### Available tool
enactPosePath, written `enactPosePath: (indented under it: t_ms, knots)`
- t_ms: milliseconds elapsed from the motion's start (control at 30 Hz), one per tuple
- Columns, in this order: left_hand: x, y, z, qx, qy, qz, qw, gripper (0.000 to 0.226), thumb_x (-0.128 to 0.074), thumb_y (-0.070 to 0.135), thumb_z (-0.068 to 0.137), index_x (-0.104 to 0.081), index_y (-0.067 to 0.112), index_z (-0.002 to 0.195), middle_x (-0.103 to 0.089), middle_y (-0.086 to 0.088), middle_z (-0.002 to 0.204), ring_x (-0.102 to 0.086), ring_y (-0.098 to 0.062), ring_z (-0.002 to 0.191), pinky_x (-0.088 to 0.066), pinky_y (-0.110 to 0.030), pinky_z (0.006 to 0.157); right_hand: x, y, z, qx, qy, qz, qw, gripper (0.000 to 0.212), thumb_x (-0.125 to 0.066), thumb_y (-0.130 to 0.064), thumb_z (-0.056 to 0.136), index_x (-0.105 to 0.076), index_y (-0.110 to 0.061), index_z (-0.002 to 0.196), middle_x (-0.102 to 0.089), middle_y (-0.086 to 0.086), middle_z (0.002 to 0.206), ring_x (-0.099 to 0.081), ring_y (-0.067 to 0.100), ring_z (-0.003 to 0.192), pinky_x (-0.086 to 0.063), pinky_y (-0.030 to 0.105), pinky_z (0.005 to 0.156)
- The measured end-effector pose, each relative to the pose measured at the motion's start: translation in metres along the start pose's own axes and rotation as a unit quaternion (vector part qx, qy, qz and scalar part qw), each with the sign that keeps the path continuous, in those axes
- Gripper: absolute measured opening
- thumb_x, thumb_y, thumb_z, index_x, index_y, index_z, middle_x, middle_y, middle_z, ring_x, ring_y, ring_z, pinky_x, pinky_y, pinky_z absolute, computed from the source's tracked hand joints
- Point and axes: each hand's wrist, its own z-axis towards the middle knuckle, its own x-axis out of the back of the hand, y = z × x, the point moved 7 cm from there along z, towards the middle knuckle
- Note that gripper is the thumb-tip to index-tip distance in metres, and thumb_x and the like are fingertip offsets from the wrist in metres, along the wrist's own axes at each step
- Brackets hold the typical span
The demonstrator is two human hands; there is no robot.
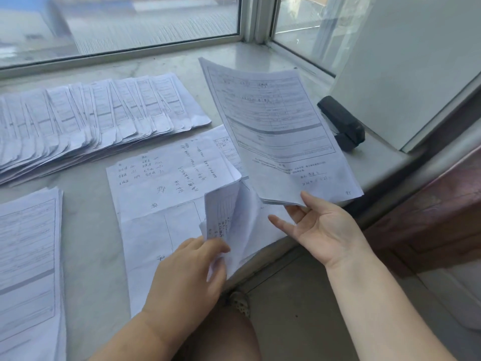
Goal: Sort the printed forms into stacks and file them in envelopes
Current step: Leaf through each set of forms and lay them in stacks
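Left hand (187, 272) pinches folded sheets (229, 220) | right hand (320, 227) (palm up) pinches forms (281, 131)

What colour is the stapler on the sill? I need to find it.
Black; the stapler shows best in the head view, right of the lifted forms.

The setting is an office-type room, with a wide stone windowsill (161, 61) serving as the work surface. Supporting evidence: aluminium-framed sliding windows (250, 19) overlooking a building roof; fanned rows of printed forms (86, 118); a squared stack of forms (28, 269); a handwritten sheet (166, 178); a black stapler (341, 121); and a white cabinet panel (406, 69) beside dark wooden furniture (442, 217).
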Motion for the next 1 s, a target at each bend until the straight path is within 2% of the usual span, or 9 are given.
enactPosePath:
  t_ms: [100,200,367,467,533,700,833,900,1000]
  knots:
    - [0.003,0.012,-0.003,-0.015,0.009,-0.001,1.0,0.064,-0.069,0.046,0.069,-0.05,0.03,0.128,-0.062,0.013,0.106,-0.059,-0.009,0.085,-0.044,-0.022,0.053,-0.011,0.015,0.005,-0.009,-0.007,0.023,1.0,0.026,-0.047,-0.006,0.095,-0.065,-0.02,0.108,-0.075,0.006,0.096,-0.074,0.02,0.082,-0.055,0.055,0.076]
    - [-0.004,0.018,-0.004,-0.016,-0.003,0.024,1.0,0.109,-0.083,0.022,0.056,-0.025,0.021,0.148,-0.053,0.003,0.128,-0.065,-0.018,0.084,-0.035,-0.019,0.049,-0.026,0.037,0.006,-0.03,-0.028,0.024,0.999,0.026,-0.046,-0.009,0.097,-0.063,-0.017,0.115,-0.075,0.005,0.094,-0.073,0.018,0.082,-0.05,0.06,0.084]
    - [-0.013,0.005,-0.003,0.096,-0.024,0.081,0.992,0.07,-0.058,0.023,0.08,-0.031,0.021,0.145,-0.054,0.006,0.125,-0.058,-0.019,0.102,-0.044,-0.029,0.067,-0.042,0.056,0.002,-0.031,-0.036,0.058,0.997,0.02,-0.047,-0.01,0.097,-0.064,-0.018,0.104,-0.074,0.003,0.089,-0.073,0.015,0.079,-0.043,0.065,0.093]
    - [-0.007,0.0,0.003,0.111,0.01,0.041,0.993,0.008,-0.042,0.02,0.088,-0.047,0.026,0.092,-0.046,0.011,0.086,-0.052,-0.017,0.082,-0.033,-0.027,0.06,-0.036,0.037,-0.002,0.029,0.021,0.037,0.999,0.02,-0.047,-0.007,0.098,-0.064,-0.018,0.1,-0.075,0.003,0.088,-0.073,0.015,0.072,-0.056,0.049,0.076]
    - [-0.005,-0.014,-0.005,0.157,0.06,-0.092,0.981,0.025,-0.04,0.016,0.095,-0.04,0.026,0.072,-0.046,0.009,0.071,-0.048,-0.013,0.067,-0.031,-0.021,0.055,-0.014,0.007,-0.012,0.12,0.122,-0.017,0.985,0.015,-0.051,-0.005,0.097,-0.06,-0.017,0.099,-0.071,0.006,0.095,-0.071,0.018,0.072,-0.06,0.036,0.063]
    - [-0.01,-0.042,-0.055,0.282,0.181,-0.355,0.873,0.041,-0.039,0.044,0.091,-0.064,0.012,0.091,-0.066,-0.003,0.078,-0.062,-0.029,0.079,-0.051,-0.04,0.071,0.018,-0.032,-0.044,0.214,0.196,-0.243,0.926,0.017,-0.056,-0.007,0.094,-0.062,-0.021,0.099,-0.069,-0.003,0.1,-0.069,0.013,0.081,-0.056,0.024,0.058]
    - [0.001,-0.039,-0.06,0.233,0.222,-0.355,0.878,0.051,-0.04,0.043,0.093,-0.064,0.0,0.106,-0.068,-0.016,0.093,-0.06,-0.03,0.093,-0.051,-0.035,0.084,0.007,0.019,-0.041,0.128,0.14,-0.312,0.931,0.021,-0.054,0.0,0.093,-0.065,-0.017,0.092,-0.073,-0.003,0.101,-0.067,0.011,0.09,-0.053,0.033,0.081]
    - [0.02,-0.03,-0.056,0.187,0.26,-0.315,0.893,0.049,-0.041,0.029,0.095,-0.046,0.008,0.139,-0.054,0.001,0.129,-0.045,0.007,0.117,-0.03,-0.002,0.098,0.0,0.053,-0.039,0.067,0.109,-0.33,0.935,0.02,-0.054,-0.001,0.093,-0.066,-0.016,0.099,-0.073,-0.001,0.103,-0.064,0.019,0.101,-0.05,0.039,0.092]
    - [0.034,-0.012,-0.04,0.059,0.242,-0.229,0.941,0.045,-0.041,0.015,0.097,-0.033,0.031,0.139,-0.033,0.021,0.143,-0.025,0.017,0.132,-0.017,0.0,0.105,-0.002,0.086,-0.037,0.019,0.107,-0.339,0.935,0.021,-0.057,-0.002,0.091,-0.065,-0.008,0.109,-0.072,0.008,0.105,-0.064,0.028,0.105,-0.049,0.051,0.099]
